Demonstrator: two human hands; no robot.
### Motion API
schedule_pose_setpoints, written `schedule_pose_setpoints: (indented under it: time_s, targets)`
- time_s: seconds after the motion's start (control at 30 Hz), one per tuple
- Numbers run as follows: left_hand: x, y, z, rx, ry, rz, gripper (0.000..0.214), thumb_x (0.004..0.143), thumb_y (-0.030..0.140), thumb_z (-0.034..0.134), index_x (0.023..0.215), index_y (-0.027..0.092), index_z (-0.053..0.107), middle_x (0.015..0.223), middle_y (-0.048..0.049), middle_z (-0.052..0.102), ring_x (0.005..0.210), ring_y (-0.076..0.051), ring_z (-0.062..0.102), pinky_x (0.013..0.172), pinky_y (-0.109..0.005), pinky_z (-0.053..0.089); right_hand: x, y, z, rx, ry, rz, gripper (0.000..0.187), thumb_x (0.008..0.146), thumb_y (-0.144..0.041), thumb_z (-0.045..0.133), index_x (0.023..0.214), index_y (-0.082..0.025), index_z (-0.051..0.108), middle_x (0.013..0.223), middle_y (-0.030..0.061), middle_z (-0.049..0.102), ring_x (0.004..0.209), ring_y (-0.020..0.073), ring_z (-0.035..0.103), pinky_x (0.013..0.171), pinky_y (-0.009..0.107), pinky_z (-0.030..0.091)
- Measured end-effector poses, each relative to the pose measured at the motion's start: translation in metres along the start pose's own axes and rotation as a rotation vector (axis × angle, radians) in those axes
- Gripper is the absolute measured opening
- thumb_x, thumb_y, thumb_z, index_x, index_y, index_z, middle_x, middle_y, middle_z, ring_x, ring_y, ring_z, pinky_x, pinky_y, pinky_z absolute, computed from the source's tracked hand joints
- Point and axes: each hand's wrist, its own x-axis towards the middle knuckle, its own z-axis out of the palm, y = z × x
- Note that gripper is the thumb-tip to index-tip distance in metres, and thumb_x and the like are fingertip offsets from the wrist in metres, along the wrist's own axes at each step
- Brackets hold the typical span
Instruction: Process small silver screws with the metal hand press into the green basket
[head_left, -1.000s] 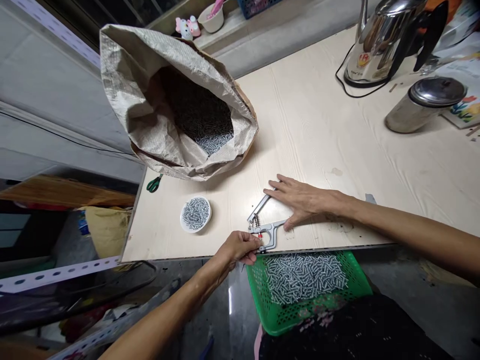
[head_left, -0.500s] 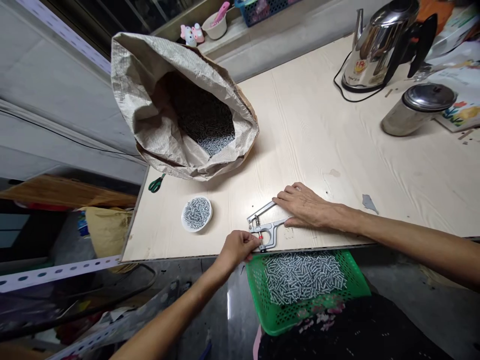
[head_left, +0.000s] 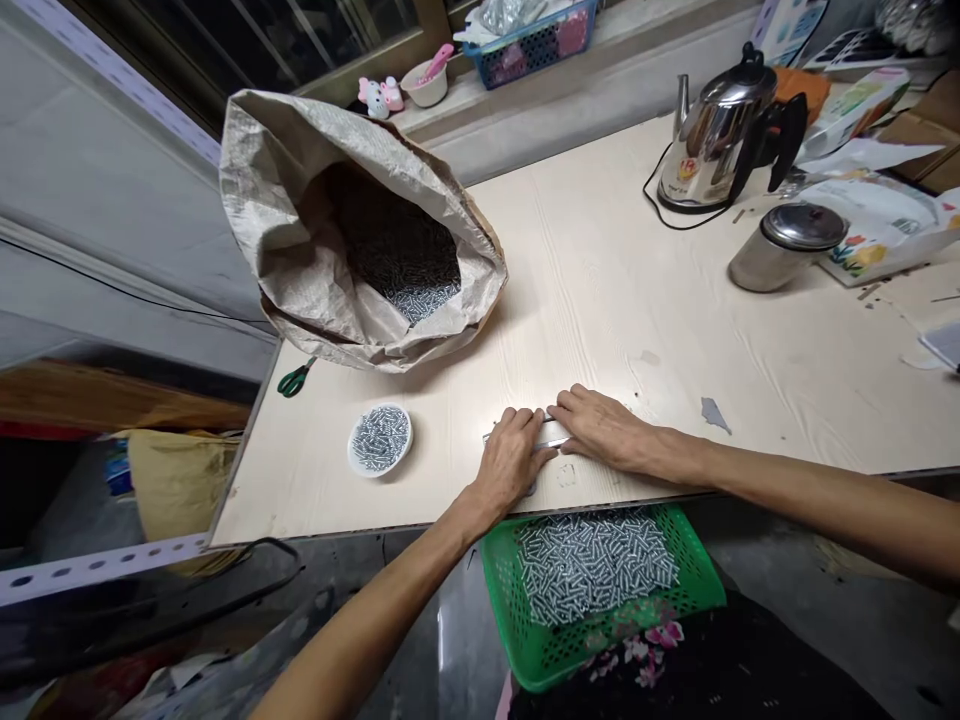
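Observation:
Grey metal snap pliers (head_left: 552,434) lie near the table's front edge, mostly covered by both hands. My left hand (head_left: 511,458) is wrapped over their jaw end, hiding the jaw and spring. On the handle end, my right hand (head_left: 606,428) is closed round the grips. Just below them, under the table edge, a green plastic basket (head_left: 504,632) holds many small silvery metal pieces (head_left: 592,565) that look like screws or springs. Left of my hands stands a white bowl (head_left: 409,450) with similar small pieces (head_left: 380,438).
A large open woven sack (head_left: 300,250) with more metal pieces stands at the back left. Green-handled scissors (head_left: 294,380) lie beside it. An electric kettle (head_left: 712,140) and a lidded jar (head_left: 787,245) are at the back right. A grey scrap (head_left: 715,414) lies right of my hands.
My left hand has moved from pinching at the tip of the jaw to covering the pliers' body. My right hand stays on the handles. The view has shifted slightly.

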Motion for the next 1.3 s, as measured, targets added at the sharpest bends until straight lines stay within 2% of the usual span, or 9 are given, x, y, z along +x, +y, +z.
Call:
schedule_pose_setpoints:
  time_s: [0.17,0.27,0.33,0.47,0.6,0.73,0.93,1.17,1.3]
  targets:
    - [0.009,-0.002,0.003,0.009,0.048,-0.038,0.022,0.092,0.033,0.048,0.089,0.017,0.063,0.086,-0.0062,0.062,0.087,-0.021,0.053,0.076,-0.035,0.048,0.014,0.003,0.012,-0.017,-0.014,0.011,0.017,0.093,-0.019,0.046,0.079,-0.018,0.057,0.082,0.0066,0.058,0.079,0.0190,0.049,0.067,0.032,0.042]
    - [0.011,-0.009,0.000,-0.013,0.078,-0.030,0.022,0.089,0.034,0.055,0.101,0.018,0.062,0.095,-0.0069,0.064,0.094,-0.022,0.054,0.080,-0.036,0.049,0.017,0.009,0.004,0.019,0.007,-0.001,0.012,0.088,-0.028,0.058,0.092,-0.017,0.058,0.093,0.0084,0.059,0.087,0.0214,0.051,0.071,0.035,0.044]
    - [0.003,-0.015,-0.006,-0.056,0.184,-0.045,0.034,0.086,0.036,0.060,0.116,0.020,0.057,0.112,-0.0087,0.061,0.104,-0.023,0.053,0.086,-0.038,0.048,0.013,0.012,-0.006,0.055,0.065,-0.032,0.036,0.081,-0.035,0.066,0.110,-0.018,0.054,0.109,0.0109,0.056,0.100,0.0252,0.048,0.079,0.039,0.045]
    - [-0.031,-0.025,-0.023,-0.111,0.376,-0.308,0.029,0.089,0.039,0.051,0.103,0.018,0.065,0.104,-0.0097,0.062,0.099,-0.023,0.056,0.084,-0.035,0.046,0.001,0.010,-0.014,0.117,0.137,-0.062,0.041,0.082,-0.037,0.064,0.118,-0.020,0.052,0.113,0.0107,0.054,0.103,0.0261,0.046,0.083,0.041,0.042]
    - [-0.054,-0.025,-0.026,-0.156,0.142,-0.631,0.036,0.083,0.046,0.055,0.065,0.017,0.066,0.075,-0.0061,0.063,0.078,-0.020,0.057,0.065,-0.028,0.041,-0.001,-0.003,0.001,0.125,0.111,-0.020,0.023,0.086,-0.032,0.060,0.105,-0.019,0.058,0.097,0.0076,0.057,0.089,0.0222,0.046,0.075,0.035,0.039]
    - [-0.044,-0.022,-0.021,-0.300,-0.088,-0.746,0.031,0.072,0.045,0.062,0.060,0.017,0.065,0.062,-0.0017,0.062,0.064,-0.016,0.056,0.055,-0.024,0.032,0.007,-0.015,0.024,0.063,0.144,-0.007,0.008,0.091,-0.021,0.051,0.091,-0.018,0.058,0.090,0.0056,0.057,0.084,0.0195,0.045,0.071,0.033,0.033]
    - [-0.027,-0.028,-0.033,-0.109,-0.257,-0.632,0.017,0.074,0.028,0.060,0.065,0.016,0.068,0.066,-0.0052,0.065,0.065,-0.018,0.058,0.055,-0.026,0.032,0.010,-0.015,0.035,0.030,0.180,-0.051,0.011,0.093,-0.018,0.046,0.085,-0.018,0.055,0.086,0.0037,0.057,0.080,0.0183,0.044,0.070,0.031,0.029]
    - [-0.076,0.005,-0.060,-0.105,-0.120,-0.378,0.015,0.082,0.026,0.058,0.081,0.019,0.071,0.082,-0.0050,0.067,0.071,-0.017,0.061,0.062,-0.026,0.041,0.007,-0.009,0.035,0.122,0.229,-0.033,0.015,0.094,-0.021,0.043,0.082,-0.020,0.052,0.082,0.0032,0.056,0.076,0.0183,0.044,0.068,0.031,0.030]
    - [-0.091,-0.027,-0.081,0.028,0.117,-0.554,0.019,0.088,0.029,0.053,0.092,0.020,0.069,0.090,-0.0053,0.067,0.081,-0.018,0.061,0.069,-0.027,0.043,0.007,-0.006,0.042,0.125,0.250,-0.053,0.017,0.095,-0.021,0.040,0.083,-0.021,0.052,0.081,0.0034,0.056,0.076,0.0191,0.046,0.067,0.032,0.031]
